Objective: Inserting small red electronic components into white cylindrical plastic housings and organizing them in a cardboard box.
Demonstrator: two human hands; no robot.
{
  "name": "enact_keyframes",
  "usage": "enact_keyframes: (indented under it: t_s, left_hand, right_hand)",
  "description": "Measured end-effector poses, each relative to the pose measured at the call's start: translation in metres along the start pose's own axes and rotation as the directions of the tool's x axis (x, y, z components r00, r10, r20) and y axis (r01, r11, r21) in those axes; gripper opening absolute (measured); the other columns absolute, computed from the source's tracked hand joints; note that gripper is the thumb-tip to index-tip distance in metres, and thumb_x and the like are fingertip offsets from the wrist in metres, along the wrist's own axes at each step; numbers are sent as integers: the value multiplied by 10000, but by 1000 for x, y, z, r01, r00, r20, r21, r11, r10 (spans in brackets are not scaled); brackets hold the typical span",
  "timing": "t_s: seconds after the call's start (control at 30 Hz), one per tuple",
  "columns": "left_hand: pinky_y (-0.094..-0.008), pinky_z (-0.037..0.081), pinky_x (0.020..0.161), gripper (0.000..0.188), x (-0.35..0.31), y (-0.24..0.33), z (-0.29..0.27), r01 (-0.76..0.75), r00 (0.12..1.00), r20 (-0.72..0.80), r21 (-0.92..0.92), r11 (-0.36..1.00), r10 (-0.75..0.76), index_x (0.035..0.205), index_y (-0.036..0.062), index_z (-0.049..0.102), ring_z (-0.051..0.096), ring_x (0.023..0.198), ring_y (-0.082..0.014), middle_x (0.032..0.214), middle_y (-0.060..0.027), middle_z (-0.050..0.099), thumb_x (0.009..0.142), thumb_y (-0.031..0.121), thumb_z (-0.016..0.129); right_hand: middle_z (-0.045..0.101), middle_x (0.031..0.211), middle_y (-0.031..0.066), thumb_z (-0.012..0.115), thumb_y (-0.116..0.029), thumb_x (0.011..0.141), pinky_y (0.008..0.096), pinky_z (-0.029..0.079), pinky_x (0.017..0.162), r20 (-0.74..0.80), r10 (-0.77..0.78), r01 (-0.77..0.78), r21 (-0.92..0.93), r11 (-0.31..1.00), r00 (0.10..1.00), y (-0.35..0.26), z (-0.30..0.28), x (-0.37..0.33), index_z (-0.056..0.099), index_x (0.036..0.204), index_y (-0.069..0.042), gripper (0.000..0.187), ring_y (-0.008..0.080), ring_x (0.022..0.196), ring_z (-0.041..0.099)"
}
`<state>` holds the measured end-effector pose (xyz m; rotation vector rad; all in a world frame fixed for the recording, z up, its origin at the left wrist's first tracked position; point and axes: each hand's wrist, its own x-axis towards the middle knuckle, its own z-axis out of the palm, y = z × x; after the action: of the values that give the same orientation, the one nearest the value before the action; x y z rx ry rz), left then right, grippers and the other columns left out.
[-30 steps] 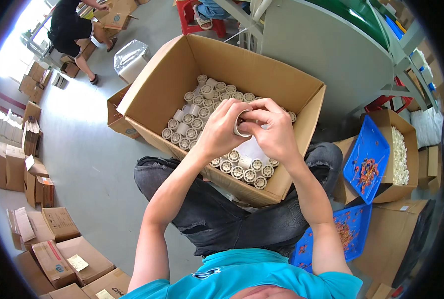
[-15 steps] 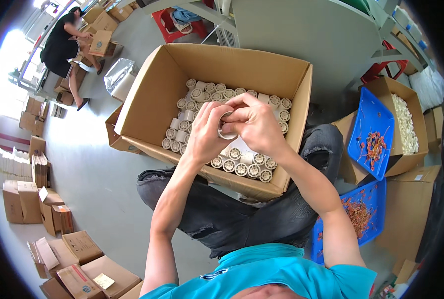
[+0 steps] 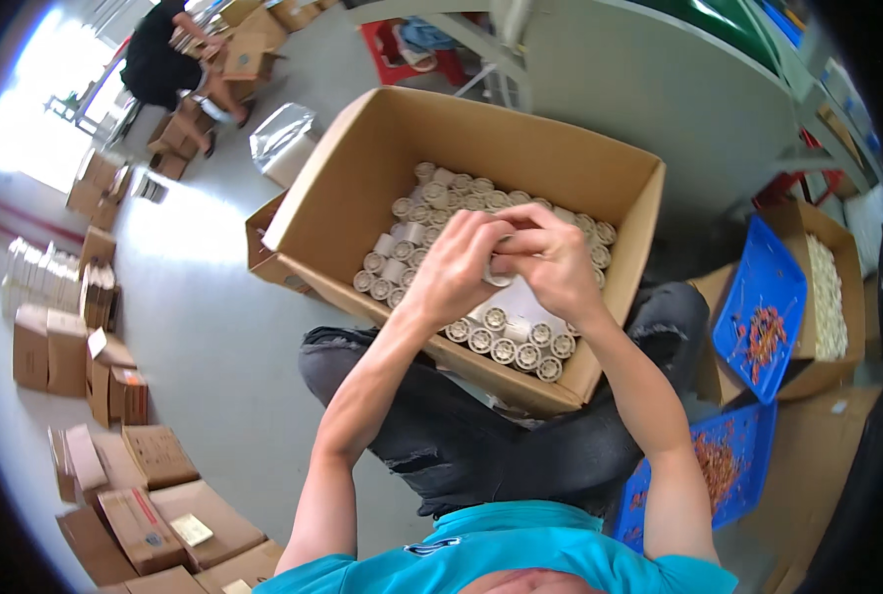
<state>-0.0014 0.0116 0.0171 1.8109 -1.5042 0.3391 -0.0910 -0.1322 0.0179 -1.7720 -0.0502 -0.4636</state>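
Holding a white cylinder [image 3: 498,276] above the open carton [image 3: 530,145], we clasp its left side with our left hand [image 3: 451,272]; our right hand [image 3: 560,265], equally near, bends its fingers in opposite, their grip unclear; its long axis we cannot tell.

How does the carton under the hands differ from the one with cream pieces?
Contents: white round parts in the front carton, cream pieces in the right carton.
Overlap: a blue tray hides part of the right carton; left hand and right hand are above the front carton.
Size: in view, the front carton looks larger than the right carton.
Shared: both are open brown cardboard.
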Motion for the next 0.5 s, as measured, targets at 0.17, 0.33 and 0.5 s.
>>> enact_keyframes:
  t_s: [0.17, 0.33, 0.5]
  left_hand:
    - [-423, 500, 775, 547, -6, -2, -2, -22, 999, -38, 27, 999, 23, 1071, 13, 551, 583, 898, -344, 1006, -135, 611, 584, 31, 800]
    - [-417, 501, 783, 551, -11, -3, -4, 34, 999, -34, 47, 998, -33, 1073, 9, 545, 575, 904, -339, 1012, -139, 599, 580, 26, 790]
    - [-407, 498, 787, 520, -16, -5, -4, 49, 997, 52, 27, 998, -50, 1042, 23, 545, 568, 902, -329, 966, -124, 589, 583, 25, 788]
  right_hand:
    - [676, 1076, 109, 744, 58, 692, 306, 541, 818, -37, 15, -12, 72, 997, 999, 3, 8, -1, 758, 876, 21, 188, 208, 941, 666]
    - [682, 1087, 112, 728, 76, 676, 307, 540, 813, -88, -45, 42, -37, 998, 995, 3, 18, -3, 741, 863, 46, 190, 211, 955, 663]
    - [685, 1077, 117, 720, 79, 680, 313, 540, 801, -27, -13, 11, -77, 997, 1000, 4, 17, -5, 733, 860, 50, 183, 213, 943, 667]
